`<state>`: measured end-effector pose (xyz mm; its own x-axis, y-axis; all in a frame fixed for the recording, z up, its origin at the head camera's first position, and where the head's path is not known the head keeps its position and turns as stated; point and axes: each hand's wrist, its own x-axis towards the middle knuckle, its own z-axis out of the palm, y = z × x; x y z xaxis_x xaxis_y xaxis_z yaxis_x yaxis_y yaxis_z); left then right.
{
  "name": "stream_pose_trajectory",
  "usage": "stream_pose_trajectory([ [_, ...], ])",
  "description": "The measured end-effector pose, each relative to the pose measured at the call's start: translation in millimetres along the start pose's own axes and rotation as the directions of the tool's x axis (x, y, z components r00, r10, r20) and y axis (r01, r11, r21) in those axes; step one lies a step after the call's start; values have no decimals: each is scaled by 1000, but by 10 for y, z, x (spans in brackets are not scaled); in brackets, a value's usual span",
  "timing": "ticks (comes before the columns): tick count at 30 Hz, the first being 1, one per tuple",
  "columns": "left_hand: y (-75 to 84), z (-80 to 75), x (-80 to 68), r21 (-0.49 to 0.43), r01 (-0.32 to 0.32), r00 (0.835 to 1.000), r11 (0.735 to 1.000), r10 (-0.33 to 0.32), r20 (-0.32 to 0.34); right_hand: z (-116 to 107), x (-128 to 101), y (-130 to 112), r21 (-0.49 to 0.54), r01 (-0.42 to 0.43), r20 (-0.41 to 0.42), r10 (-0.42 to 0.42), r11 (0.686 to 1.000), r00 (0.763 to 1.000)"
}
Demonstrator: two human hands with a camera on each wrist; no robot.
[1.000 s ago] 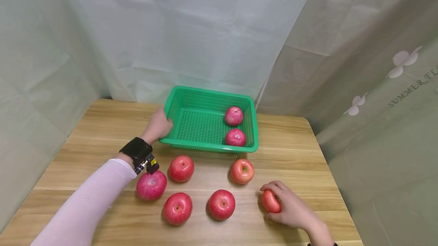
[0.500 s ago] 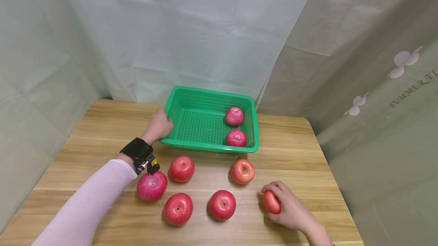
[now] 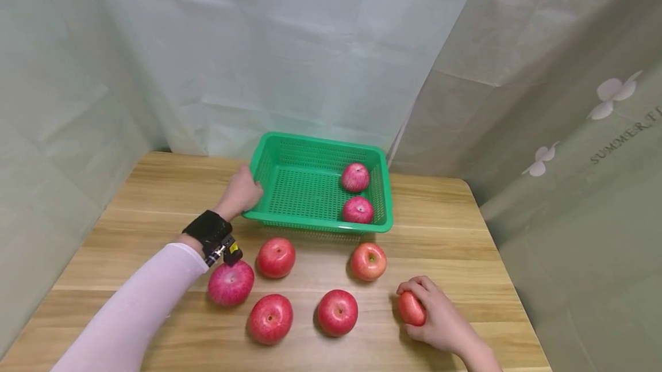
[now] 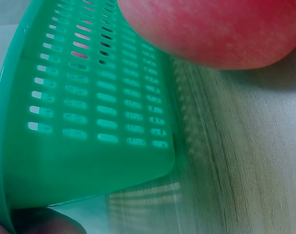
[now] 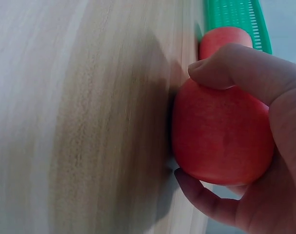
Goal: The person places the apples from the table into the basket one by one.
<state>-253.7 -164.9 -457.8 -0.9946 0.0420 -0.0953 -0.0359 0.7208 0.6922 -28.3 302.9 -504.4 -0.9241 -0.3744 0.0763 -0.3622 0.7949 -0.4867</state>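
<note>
Fingers of the right hand [image 3: 438, 317] wrap an apple [image 3: 411, 309] at the right of the tabletop [image 3: 439, 205]; the left hand [image 3: 240, 192] grips the green basket [image 3: 320, 224]. Even pressure and a steady basket should serve best.

Dark lettering [image 3: 623, 137] on the curtain [image 3: 564, 96] at right reads "SUMMER F", then meets the view's edge.

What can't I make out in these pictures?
Head: fingertips of the left hand, hidden by hand and green plastic basket.
Head: curtain lettering, cut off by right edge.
Left wrist: part of an apple, cut off by top and right edges.
Right wrist: farther apple, partly hidden by right hand.
</note>
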Motion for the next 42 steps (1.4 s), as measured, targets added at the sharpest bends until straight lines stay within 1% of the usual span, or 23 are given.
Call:
stream_pose_trajectory([
  [7,-4,16,-1,-4,3,1000,1000,-3,2,-8,-7,-5,-7,-11,17,11,1000,1000],
  [14,2,13,9,-4,7,1000,1000,-7,-3,-54,10,-5,-1,-36,72,36,999,997],
  [22,3,9,13,-7,7,1000,1000,-7,-2,-80,6,-16,-12,-12,85,13,1000,996],
  [24,6,7,8,-4,7,1000,1000,-7,-3,-85,-1,-26,-24,-23,92,25,999,995],
  [30,17,4,-20,-5,9,1000,1000,-9,-1,-115,-17,-55,-69,-89,114,96,994,989],
  [35,23,20,-37,-12,17,1000,1000,-17,0,-131,-31,-55,-86,-82,109,91,993,990],
  [38,25,24,-36,-10,11,1000,1000,-11,-5,-137,-30,-49,-96,-77,107,87,992,990],
  [42,7,21,-10,-5,6,1000,1000,-6,-9,-153,-15,-47,-102,-94,126,107,990,986],
])
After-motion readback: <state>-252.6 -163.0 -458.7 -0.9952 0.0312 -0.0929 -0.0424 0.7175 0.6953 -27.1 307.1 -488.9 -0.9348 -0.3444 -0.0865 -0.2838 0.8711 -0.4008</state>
